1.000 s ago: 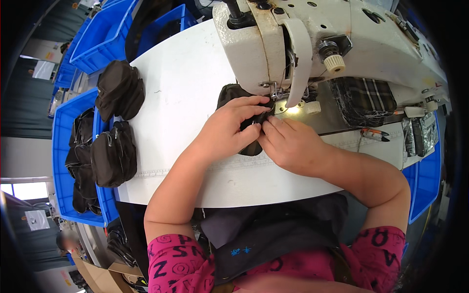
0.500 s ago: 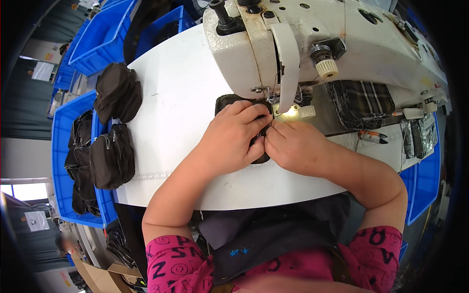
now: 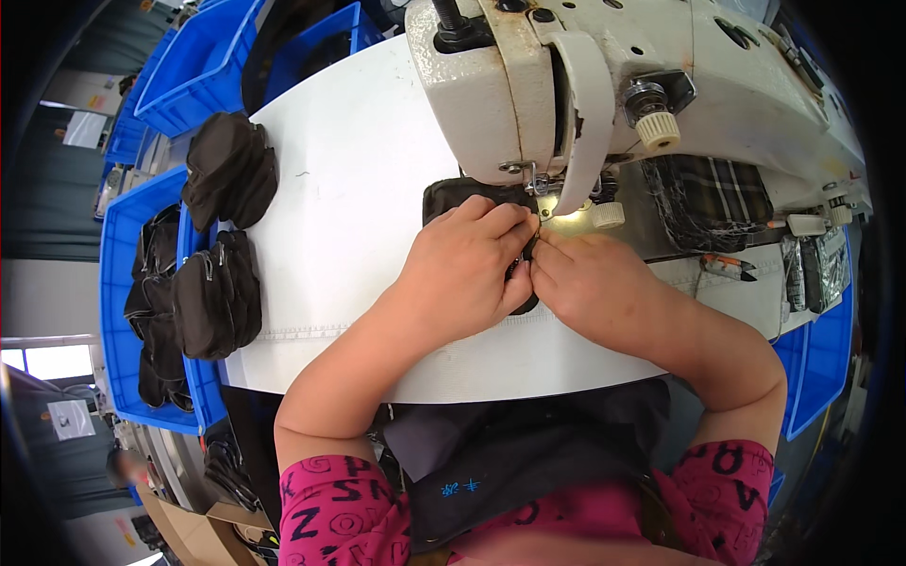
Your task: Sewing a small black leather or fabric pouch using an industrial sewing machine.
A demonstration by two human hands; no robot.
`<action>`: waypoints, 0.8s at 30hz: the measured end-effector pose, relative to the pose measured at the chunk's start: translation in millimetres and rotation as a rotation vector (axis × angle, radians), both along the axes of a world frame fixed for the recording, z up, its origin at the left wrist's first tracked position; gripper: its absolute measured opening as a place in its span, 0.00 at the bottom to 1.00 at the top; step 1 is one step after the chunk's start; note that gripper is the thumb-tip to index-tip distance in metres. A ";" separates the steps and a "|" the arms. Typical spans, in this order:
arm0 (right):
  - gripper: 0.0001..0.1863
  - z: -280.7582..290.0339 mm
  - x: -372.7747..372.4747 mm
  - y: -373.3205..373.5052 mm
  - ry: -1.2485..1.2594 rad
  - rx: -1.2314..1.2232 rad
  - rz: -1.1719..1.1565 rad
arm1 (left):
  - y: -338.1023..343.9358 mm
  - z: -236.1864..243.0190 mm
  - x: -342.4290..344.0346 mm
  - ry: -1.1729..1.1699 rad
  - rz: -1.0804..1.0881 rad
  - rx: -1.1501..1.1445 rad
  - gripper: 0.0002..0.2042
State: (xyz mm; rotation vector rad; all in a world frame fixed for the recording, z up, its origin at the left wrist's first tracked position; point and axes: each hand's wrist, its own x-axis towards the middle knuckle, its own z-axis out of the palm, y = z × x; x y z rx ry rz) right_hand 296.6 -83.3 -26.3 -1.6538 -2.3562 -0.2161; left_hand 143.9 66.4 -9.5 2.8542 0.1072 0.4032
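Note:
A dark brown fabric pouch [image 3: 451,194] lies flat under the presser foot of the white sewing machine [image 3: 477,113], beside its lit needle area. My left hand [image 3: 464,269] rests over the pouch, fingertips closed on the edge nearest the needle. Pressed up against it, my right hand [image 3: 596,288] pinches the same edge, its fingers curled. The fingertips of both hands nearly meet just below the foot. Most of the pouch's near part is hidden under my hands, and the exact grip of the right fingertips is hard to see.
Finished-looking dark pouches [image 3: 217,297] stand stacked at the table's left edge, by a blue bin [image 3: 118,311] with more. Plaid fabric pieces [image 3: 708,203] lie under the machine arm. Orange-and-black thread snips [image 3: 727,267] and plastic-wrapped packets [image 3: 821,269] sit at the right.
The view has shifted slightly, so machine and hands appear a little farther right. Both hands keep their hold on the pouch, with hardly any movement relative to the needle.

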 end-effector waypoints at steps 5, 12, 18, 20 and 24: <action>0.08 -7.1 2.0 3.5 0.063 0.012 -0.052 | 1.3 4.9 2.3 0.111 0.081 -0.061 0.22; 0.11 -8.1 3.3 2.4 0.041 0.038 -0.073 | 2.2 2.8 -8.7 0.057 0.027 -0.114 0.33; 0.11 -19.7 -1.9 6.0 -0.039 0.202 -0.052 | 11.1 7.3 -4.9 0.174 0.183 -0.359 0.26; 0.11 -22.8 -2.5 9.6 -0.027 0.257 -0.015 | 18.3 -0.1 -7.6 0.087 0.155 -0.436 0.22; 0.09 -25.3 -4.3 10.6 -0.022 0.265 0.069 | 17.1 -7.7 -6.8 -0.054 0.093 -0.395 0.19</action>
